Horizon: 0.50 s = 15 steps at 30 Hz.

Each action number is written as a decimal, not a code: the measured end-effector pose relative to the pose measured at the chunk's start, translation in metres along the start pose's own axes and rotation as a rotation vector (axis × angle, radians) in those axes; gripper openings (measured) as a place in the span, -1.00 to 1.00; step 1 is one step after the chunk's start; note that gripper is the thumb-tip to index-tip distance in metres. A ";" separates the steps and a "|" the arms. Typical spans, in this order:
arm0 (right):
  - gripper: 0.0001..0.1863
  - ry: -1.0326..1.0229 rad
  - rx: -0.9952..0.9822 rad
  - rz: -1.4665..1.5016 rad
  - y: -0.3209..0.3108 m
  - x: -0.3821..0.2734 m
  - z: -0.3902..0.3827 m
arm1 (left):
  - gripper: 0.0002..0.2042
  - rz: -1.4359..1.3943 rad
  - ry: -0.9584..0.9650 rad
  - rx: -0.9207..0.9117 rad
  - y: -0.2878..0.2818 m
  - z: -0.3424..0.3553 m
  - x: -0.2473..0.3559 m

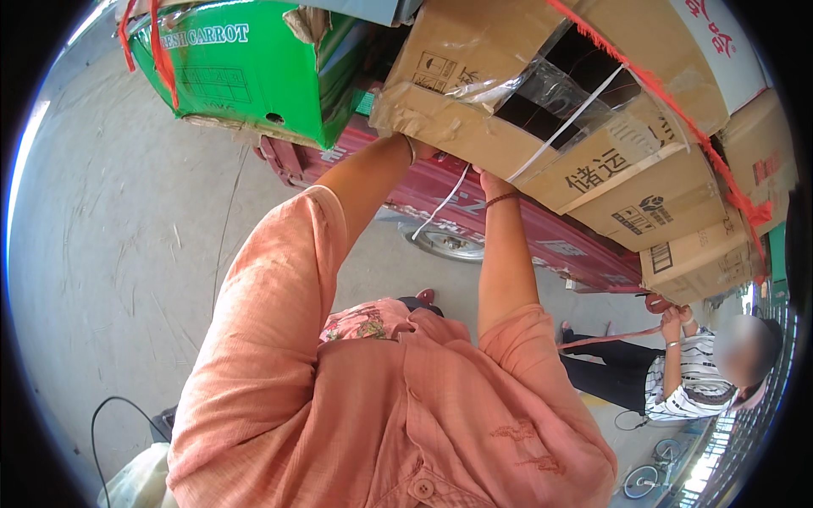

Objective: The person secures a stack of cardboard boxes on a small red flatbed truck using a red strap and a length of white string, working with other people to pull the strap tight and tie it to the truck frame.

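Both my arms reach forward to the red side panel [542, 227] of a loaded vehicle bed, under the lower edge of a brown cardboard box [474, 131]. My left hand [426, 152] is mostly hidden beneath that box; its fingers do not show. Close to the same edge is my right hand [492, 183], with a beaded bracelet on the wrist and its fingers largely covered. A white cord [569, 121] runs down over the box front to beside my right hand. Between my hands, a loose white cord end [442, 203] hangs over the panel.
A green carton [254, 72] stands at the left of the load. More cardboard boxes [631, 182] are stacked to the right, crossed by a red rope [669, 93]. At right, a person in a striped shirt [690, 377] holds a reddish strap [614, 336]. A wheel [449, 245] shows below.
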State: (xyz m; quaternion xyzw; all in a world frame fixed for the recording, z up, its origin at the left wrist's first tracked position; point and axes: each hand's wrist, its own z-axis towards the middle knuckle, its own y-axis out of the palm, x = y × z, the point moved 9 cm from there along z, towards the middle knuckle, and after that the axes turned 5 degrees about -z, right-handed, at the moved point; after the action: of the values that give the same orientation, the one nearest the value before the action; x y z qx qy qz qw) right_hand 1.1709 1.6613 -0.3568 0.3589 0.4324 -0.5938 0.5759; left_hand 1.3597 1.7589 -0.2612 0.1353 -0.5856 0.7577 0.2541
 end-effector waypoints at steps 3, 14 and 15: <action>-0.93 -0.113 -0.014 -0.178 -0.019 0.003 0.006 | -0.70 0.065 0.224 0.113 0.004 -0.001 0.010; -0.78 0.437 -0.099 0.061 0.021 -0.143 -0.120 | -0.78 -0.774 -0.069 0.017 -0.016 -0.051 0.022; -0.76 0.483 -0.127 0.118 0.024 -0.144 -0.122 | -0.80 -1.045 -0.373 -0.187 0.003 -0.071 0.024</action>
State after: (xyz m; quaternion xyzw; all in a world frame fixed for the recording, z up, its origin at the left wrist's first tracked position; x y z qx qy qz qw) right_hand 1.1977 1.8294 -0.2715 0.4780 0.5719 -0.4282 0.5109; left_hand 1.3444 1.8314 -0.2710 0.5159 -0.5403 0.4392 0.4990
